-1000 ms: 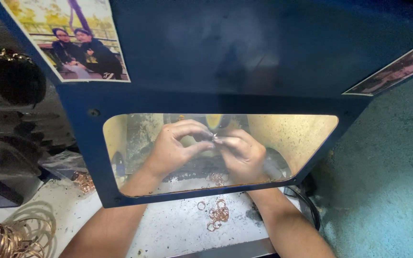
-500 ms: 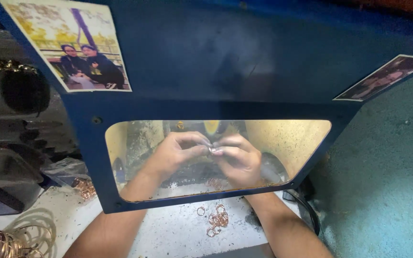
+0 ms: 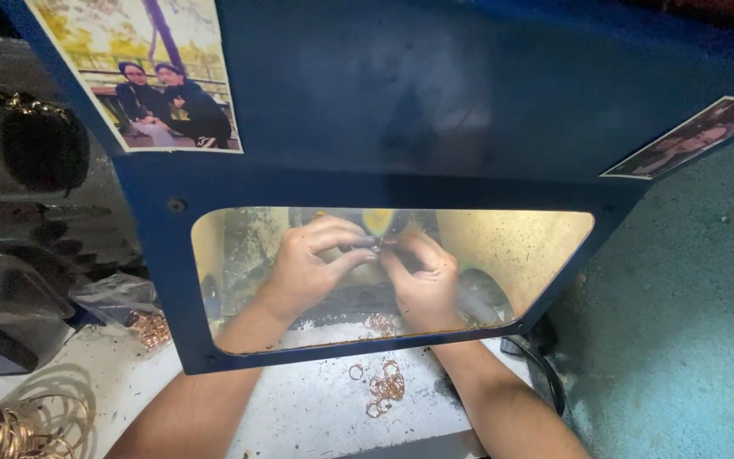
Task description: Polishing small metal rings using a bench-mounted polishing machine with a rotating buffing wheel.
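Pinching a small ring [image 3: 381, 244] between left hand [image 3: 303, 265] and right hand [image 3: 422, 285], both clamped on it, we work behind the blue shield [image 3: 401, 119] window, loose copper rings [image 3: 381, 387] on the tabletop [image 3: 299, 408].

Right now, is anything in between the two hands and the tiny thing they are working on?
Nothing visible. The left hand and right hand meet behind the blue shield's window, fingertips pinching a small piece between them. Only the clear window sits between the camera and them. Loose copper rings lie lower on the bench.
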